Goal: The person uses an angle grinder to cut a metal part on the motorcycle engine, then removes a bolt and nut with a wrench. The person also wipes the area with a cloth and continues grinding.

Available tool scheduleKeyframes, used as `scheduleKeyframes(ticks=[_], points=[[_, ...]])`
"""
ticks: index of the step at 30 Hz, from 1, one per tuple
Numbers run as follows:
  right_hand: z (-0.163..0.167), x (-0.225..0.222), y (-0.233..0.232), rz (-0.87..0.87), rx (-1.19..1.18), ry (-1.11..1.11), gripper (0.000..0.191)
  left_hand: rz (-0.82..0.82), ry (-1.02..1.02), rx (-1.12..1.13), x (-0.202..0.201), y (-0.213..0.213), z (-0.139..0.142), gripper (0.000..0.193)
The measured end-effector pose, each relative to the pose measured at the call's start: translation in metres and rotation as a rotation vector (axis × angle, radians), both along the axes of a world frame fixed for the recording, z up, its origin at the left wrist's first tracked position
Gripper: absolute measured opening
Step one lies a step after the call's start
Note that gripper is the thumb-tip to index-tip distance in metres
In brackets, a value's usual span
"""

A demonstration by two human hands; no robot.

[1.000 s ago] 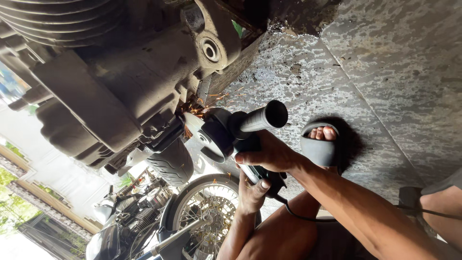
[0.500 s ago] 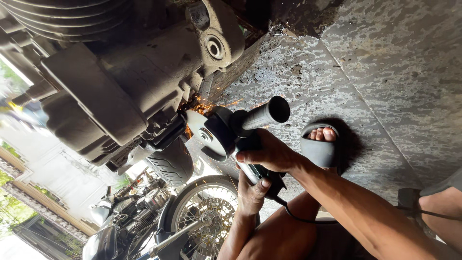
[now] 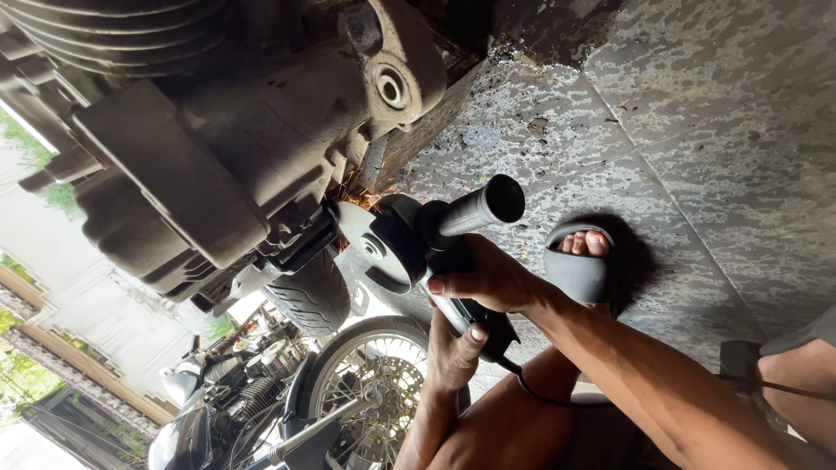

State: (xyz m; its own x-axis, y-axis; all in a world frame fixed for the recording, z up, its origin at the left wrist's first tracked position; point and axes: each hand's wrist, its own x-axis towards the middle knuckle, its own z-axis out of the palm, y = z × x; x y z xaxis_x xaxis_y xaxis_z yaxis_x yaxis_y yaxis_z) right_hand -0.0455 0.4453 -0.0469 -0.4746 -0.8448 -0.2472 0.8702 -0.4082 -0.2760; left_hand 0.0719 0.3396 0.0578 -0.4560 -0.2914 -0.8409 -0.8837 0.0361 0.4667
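A dark, grimy engine block (image 3: 200,174) is filling the upper left, its finned casing running off the top edge. Below it, at the bottom left, a parked motorcycle (image 3: 226,418) is showing, with a spoked wheel (image 3: 374,383) standing just beside the person's forearm. Moving right, orange sparks (image 3: 361,187) are flying where the disc of an angle grinder (image 3: 409,244) is touching the underside of the engine, near a round boss with a hole in it. The grinder is lying tilted between engine and hands, its ribbed side handle (image 3: 475,209) sticking up and to the right, free of any grip. The left hand (image 3: 453,348) is coming up from below, its fingers wrapping closed around the rear of the grinder's body. The right hand (image 3: 492,278) is reaching in from the right, fingers curling tightly over the body just behind the guard. A black cable (image 3: 557,400) is trailing from the tool's tail. Further right, a foot in a grey sandal (image 3: 579,265) is resting on the mottled concrete floor (image 3: 697,130).
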Motion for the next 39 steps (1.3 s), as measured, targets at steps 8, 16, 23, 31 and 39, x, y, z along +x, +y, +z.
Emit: scheduleKeyframes(ticks=[8,16,23,31,39], points=[[0.000,-0.002,0.002,0.003,0.005,0.005,0.033,-0.049,0.014,0.018,-0.008,0.003,0.004,0.116],[0.000,-0.005,0.004,0.002,0.012,0.003,0.034,-0.015,-0.005,0.033,-0.008,0.003,0.004,0.107],[0.002,-0.007,0.004,0.002,-0.026,-0.028,0.035,-0.077,-0.021,0.004,-0.009,0.001,0.005,0.101],[-0.003,-0.002,0.003,-0.014,0.034,0.042,0.033,-0.064,-0.008,0.018,-0.014,0.003,0.004,0.107],[-0.002,-0.004,0.004,-0.010,0.028,0.009,0.034,-0.081,-0.025,-0.011,-0.018,0.005,0.007,0.112]])
